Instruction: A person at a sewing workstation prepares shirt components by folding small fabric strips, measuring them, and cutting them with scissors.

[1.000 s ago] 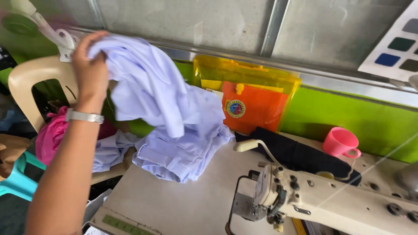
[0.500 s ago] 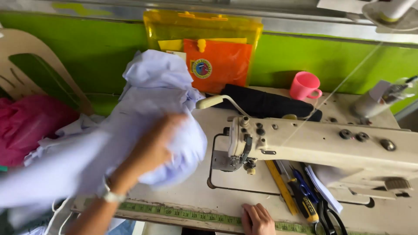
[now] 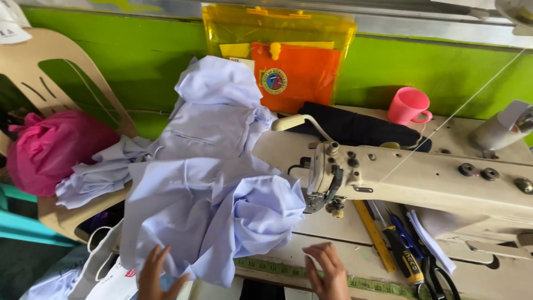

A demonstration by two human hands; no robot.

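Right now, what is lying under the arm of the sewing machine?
Under the sewing machine arm lie a yellow ruler, screwdrivers, scissors and white paper. Their far ends are hidden by the arm.

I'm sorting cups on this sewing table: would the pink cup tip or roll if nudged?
The pink cup stands upright on a narrower base, so a push near the rim could tip it. It looks like light plastic, so it probably slides easily. Its handle would likely stop long rolling.

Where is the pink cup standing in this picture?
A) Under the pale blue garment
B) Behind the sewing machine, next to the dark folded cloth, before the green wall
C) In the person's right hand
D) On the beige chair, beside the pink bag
B: the pink cup stands behind the sewing machine, just right of the dark folded cloth, in front of the green wall.
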